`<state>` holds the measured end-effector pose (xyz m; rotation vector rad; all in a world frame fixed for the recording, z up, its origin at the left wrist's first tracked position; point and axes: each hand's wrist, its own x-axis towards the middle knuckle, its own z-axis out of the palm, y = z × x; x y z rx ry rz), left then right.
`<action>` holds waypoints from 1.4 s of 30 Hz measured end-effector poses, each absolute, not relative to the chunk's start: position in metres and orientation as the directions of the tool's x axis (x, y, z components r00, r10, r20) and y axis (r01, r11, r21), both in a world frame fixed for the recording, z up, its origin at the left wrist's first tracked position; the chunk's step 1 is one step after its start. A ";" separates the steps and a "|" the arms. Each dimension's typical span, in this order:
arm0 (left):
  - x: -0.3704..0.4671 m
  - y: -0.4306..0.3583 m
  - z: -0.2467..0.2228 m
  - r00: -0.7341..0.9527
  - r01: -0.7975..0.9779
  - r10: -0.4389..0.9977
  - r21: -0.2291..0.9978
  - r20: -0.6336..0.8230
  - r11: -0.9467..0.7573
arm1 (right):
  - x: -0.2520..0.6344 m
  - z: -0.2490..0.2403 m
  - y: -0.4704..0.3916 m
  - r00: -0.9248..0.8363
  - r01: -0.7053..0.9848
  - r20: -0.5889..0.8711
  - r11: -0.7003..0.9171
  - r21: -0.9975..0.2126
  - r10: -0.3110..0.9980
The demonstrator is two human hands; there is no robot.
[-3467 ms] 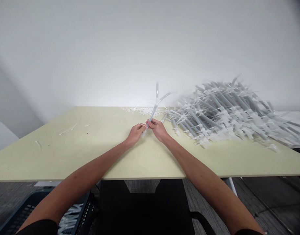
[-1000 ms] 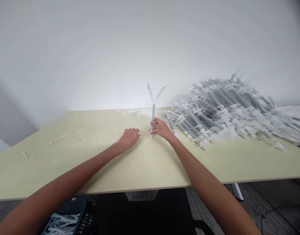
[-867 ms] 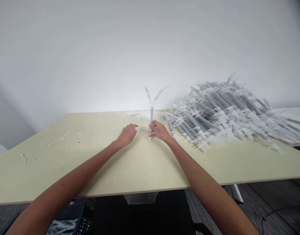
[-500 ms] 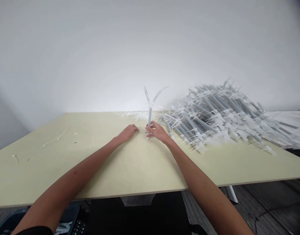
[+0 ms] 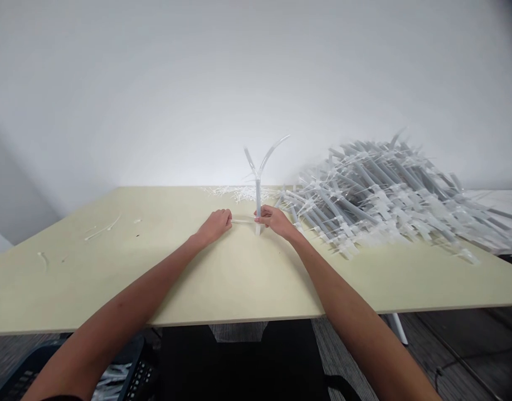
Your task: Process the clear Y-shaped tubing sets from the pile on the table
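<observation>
Tubes (image 5: 258,192), two clear plastic lengths bundled upright at the worktop (image 5: 239,278) centre, splay apart on top. Right hand (image 5: 276,221) grips their base; left hand (image 5: 216,225) pinches a thin white tie (image 5: 242,221). Grey bundled tubes (image 5: 385,189) heap far right. No writing legible.

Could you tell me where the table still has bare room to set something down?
Bare table lies between the hands and the near edge, and leftward up to the few scraps. Crowded: the tube pile on the right and the clippings behind the hands.

Pale table (image 5: 239,278), tube pile (image 5: 381,189), white scraps (image 5: 234,192)
</observation>
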<state>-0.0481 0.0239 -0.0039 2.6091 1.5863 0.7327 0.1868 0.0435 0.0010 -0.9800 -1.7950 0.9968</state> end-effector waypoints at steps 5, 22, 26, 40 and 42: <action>-0.055 0.027 -0.005 0.236 0.827 0.902 0.413 0.361 -0.382 | 0.185 0.000 0.042 -0.376 0.170 0.307 0.390 -0.905 0.874; -0.021 0.003 0.000 0.418 0.685 0.807 0.439 0.417 -0.581 | 0.183 0.011 0.024 -0.465 0.482 0.248 0.478 -0.734 0.850; -0.020 0.003 -0.002 0.427 0.678 0.796 0.431 0.429 -0.596 | 0.183 0.014 0.022 -0.477 0.539 0.217 0.479 -0.693 0.852; -0.002 -0.018 0.006 0.321 0.690 0.911 0.595 0.258 -0.412 | 0.177 0.009 0.025 -0.397 0.527 0.201 0.402 -0.749 0.895; 0.002 -0.021 0.007 0.314 0.708 0.918 0.584 0.243 -0.397 | 0.175 0.009 0.026 -0.377 0.522 0.188 0.376 -0.766 0.907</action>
